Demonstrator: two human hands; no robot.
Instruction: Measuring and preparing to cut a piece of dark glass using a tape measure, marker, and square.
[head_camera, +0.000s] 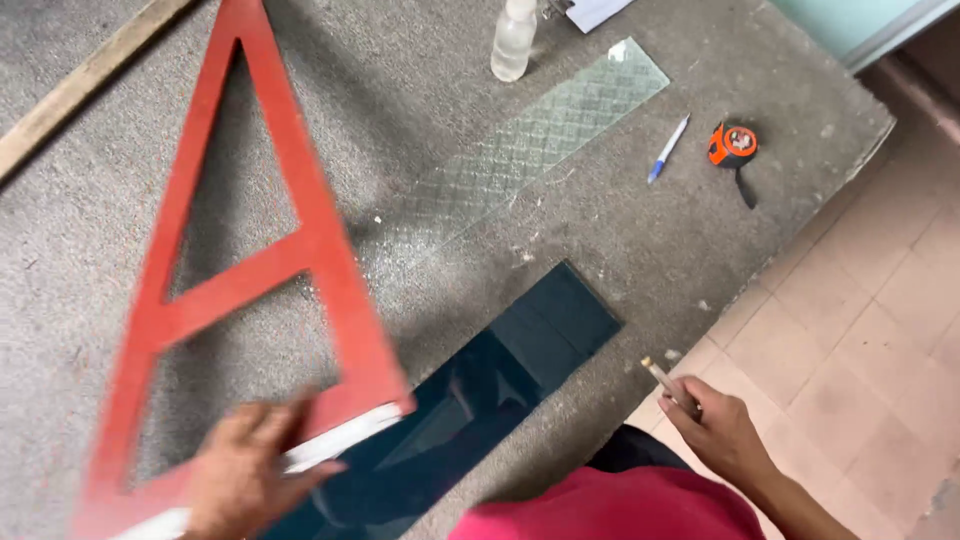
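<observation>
Soft, even daylight, moderately bright; faint shadows under red frame (250, 270); motion blur on it and left hand (245, 475); dark glass (470, 400) reflective.

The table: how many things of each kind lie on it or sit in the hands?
Glass strips: 2, patterned and dark
Red square: 1
Bottle: 1
Pen: 1
Tape measure: 1
Cutter in right hand: 1
Total: 7

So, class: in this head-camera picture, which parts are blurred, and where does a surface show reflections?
Head view: the left hand and the red A-shaped frame it grips are motion-smeared; the dark glass strip mirrors dim shapes; the tape measure and pen are fairly sharp.
</observation>
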